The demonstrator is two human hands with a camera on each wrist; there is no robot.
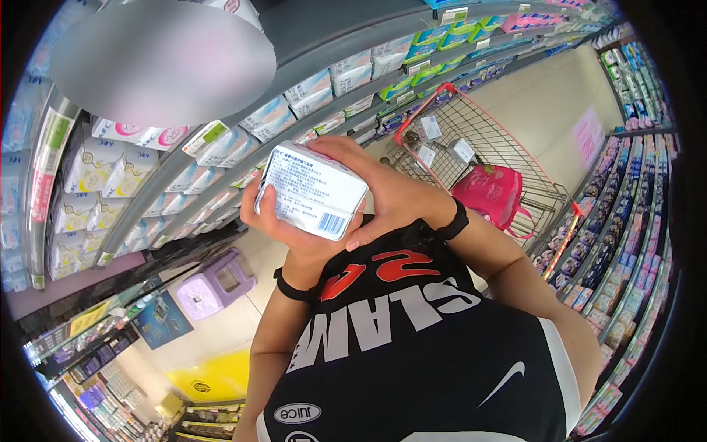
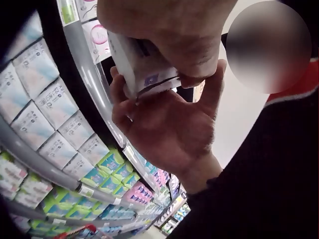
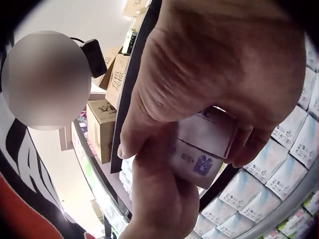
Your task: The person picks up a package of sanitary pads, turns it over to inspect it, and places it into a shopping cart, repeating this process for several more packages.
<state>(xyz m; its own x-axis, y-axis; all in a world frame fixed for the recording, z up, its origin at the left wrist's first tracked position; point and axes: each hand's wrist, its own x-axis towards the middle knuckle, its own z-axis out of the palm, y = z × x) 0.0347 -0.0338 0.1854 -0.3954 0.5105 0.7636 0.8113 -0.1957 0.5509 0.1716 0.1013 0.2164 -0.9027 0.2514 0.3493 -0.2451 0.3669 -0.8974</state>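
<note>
A white pack of sanitary pads (image 1: 315, 193), its face covered with blue print and a barcode, is held between both hands in front of the chest. My left hand (image 1: 287, 232) grips its near left side, the thumb lying on the printed face. From the far right, my right hand (image 1: 383, 180) holds the same pack, fingers along the upper edge and thumb at the lower corner. In the left wrist view a flap or seam crosses the end of the pack (image 2: 149, 72). The right wrist view shows a square code on another side of the pack (image 3: 197, 162).
Shelves of stacked white packs (image 1: 96, 166) stand close in front and to the left. A wire shopping cart (image 1: 447, 88) at right holds a pink bag (image 1: 486, 193) and several white packs. A purple stool (image 1: 202, 291) stands on the floor; cardboard boxes (image 3: 102, 124) show high up.
</note>
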